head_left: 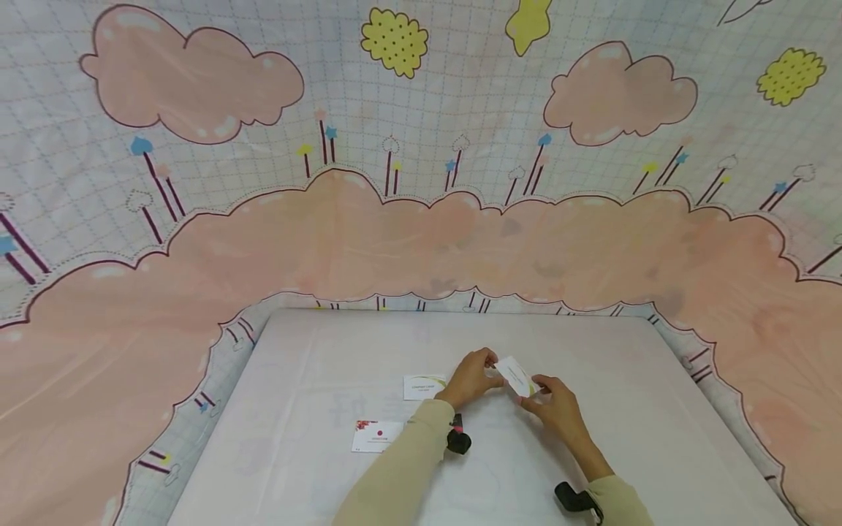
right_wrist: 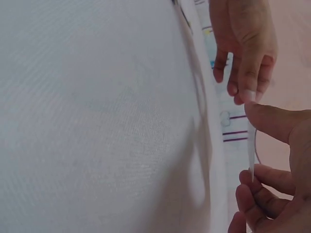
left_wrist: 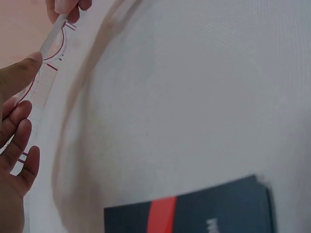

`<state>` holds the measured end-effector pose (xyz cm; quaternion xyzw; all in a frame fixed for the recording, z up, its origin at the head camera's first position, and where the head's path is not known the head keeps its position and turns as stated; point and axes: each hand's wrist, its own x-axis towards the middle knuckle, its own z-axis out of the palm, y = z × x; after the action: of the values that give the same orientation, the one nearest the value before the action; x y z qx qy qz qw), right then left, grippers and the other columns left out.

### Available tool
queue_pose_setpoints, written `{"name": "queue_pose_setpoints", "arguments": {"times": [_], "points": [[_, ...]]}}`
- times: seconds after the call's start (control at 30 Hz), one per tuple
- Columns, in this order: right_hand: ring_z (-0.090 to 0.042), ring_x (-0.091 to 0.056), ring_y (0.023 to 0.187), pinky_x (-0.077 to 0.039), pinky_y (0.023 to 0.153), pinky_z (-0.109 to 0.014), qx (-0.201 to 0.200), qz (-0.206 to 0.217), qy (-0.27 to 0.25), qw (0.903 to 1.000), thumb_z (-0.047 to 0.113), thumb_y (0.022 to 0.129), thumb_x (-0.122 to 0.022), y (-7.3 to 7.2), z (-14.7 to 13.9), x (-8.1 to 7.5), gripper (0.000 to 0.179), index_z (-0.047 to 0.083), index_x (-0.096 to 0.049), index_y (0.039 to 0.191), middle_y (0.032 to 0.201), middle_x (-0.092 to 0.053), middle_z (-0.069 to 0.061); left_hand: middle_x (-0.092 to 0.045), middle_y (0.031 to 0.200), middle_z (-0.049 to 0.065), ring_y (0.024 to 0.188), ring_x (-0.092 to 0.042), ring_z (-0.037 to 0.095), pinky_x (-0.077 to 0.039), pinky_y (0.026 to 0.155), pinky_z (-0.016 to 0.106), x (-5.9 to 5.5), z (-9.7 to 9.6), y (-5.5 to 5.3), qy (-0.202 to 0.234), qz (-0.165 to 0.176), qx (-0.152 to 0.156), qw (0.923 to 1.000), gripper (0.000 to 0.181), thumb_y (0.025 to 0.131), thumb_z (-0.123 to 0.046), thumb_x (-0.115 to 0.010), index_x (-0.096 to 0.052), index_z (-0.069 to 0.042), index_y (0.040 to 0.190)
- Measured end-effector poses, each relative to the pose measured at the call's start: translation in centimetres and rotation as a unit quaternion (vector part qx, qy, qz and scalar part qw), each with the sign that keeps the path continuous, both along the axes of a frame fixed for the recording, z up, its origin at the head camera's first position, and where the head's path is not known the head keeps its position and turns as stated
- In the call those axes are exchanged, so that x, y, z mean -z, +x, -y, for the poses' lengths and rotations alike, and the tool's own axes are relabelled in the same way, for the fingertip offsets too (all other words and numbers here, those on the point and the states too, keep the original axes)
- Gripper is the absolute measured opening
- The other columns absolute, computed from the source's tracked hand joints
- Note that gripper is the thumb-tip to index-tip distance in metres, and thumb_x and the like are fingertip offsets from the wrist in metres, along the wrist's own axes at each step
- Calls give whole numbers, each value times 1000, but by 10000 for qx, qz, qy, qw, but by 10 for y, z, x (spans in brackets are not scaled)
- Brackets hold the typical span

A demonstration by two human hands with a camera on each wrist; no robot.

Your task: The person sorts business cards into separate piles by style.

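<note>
A white business card (head_left: 516,376) with a yellow-green corner is held tilted above the table between both hands. My left hand (head_left: 470,380) pinches its left end between thumb and fingers. At the opposite end my right hand (head_left: 558,409) pinches it too. The left wrist view catches the card (left_wrist: 52,36) nearly edge-on, as a thin white strip. In the right wrist view the card (right_wrist: 251,145) also appears as a narrow strip, with the right thumb and fingers on it. Its printed text is too small to read.
Behind the left forearm lie a white card (head_left: 419,387) with a green corner and a white card (head_left: 375,437) with red decoration. Dark cards with a red stripe (left_wrist: 194,208) lie below the left wrist. A patterned cloth (head_left: 460,241) hangs behind the white table (head_left: 316,351).
</note>
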<state>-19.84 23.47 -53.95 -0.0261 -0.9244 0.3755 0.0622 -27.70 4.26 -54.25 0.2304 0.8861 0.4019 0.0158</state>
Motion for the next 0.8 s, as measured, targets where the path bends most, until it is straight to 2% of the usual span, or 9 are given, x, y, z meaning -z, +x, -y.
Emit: {"name": "queue_pose_setpoints", "arguments": {"times": [0.1, 0.23, 0.47, 0.8], "points": [[-32, -59, 102, -46, 82, -39, 31, -117, 81, 9999, 25, 77, -83, -2, 1, -2, 62, -4, -60, 127, 114, -63, -21, -67, 105, 3, 98, -60, 16, -50, 86, 26, -3, 1, 0, -8, -90, -28, 10000, 40, 81, -29, -81, -61, -9, 110], [-33, -59, 105, -45, 85, -44, -56, -308, 193, 9993, 23, 77, -83, -3, 3, -4, 60, -2, -60, 127, 118, -63, -21, -66, 107, 2, 101, -59, 16, -50, 88, 26, -6, 6, 0, -16, -155, -28, 9999, 47, 80, -31, -81, -60, -10, 117], [-34, -60, 106, -47, 88, -49, -295, -576, 276, 9975, 22, 77, -82, -2, 8, -9, 59, -1, -60, 127, 119, -64, -19, -66, 114, 1, 105, -59, 16, -49, 92, 27, -13, 17, -1, -181, -405, 161, 9989, 61, 81, -34, -80, -56, -12, 133], [-32, -58, 110, -49, 91, -54, -735, -814, 320, 9935, 19, 77, -83, -4, 14, -17, 58, 2, -60, 127, 121, -62, -16, -60, 128, 0, 117, -55, 15, -47, 102, 33, -26, 34, 0, -665, -232, 426, 9966, 74, 80, -39, -80, -49, -17, 144]]}}
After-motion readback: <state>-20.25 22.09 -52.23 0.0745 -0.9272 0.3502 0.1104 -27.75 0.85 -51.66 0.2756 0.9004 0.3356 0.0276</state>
